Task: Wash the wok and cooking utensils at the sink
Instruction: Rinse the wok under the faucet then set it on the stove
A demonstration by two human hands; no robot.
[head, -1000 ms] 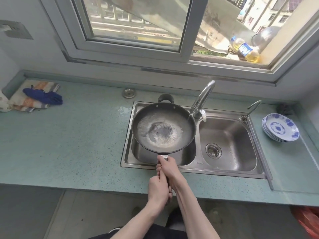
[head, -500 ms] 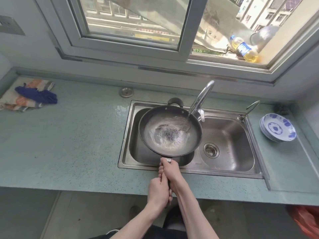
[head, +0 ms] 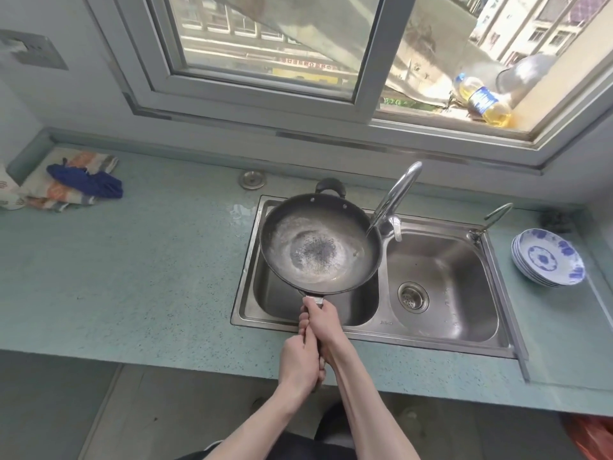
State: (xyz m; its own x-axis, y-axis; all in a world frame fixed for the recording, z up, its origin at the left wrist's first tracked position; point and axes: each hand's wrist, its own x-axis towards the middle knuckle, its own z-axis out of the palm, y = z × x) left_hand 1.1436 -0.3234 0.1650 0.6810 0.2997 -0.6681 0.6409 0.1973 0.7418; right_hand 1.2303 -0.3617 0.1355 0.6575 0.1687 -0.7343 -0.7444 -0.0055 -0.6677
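Wok [head: 320,244] held over left basin of sink [head: 497,345], shallow water inside. Both hands on handle: right hand [head: 323,322] forward, left hand [head: 298,361] behind, fingers clamped round handle. Faucet [head: 394,194] spout above wok's right rim.

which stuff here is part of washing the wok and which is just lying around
In use: wok, held by left hand and right hand; tap; sink.

Lying about: stacked plates, cloths, oil bottle, sink plug.
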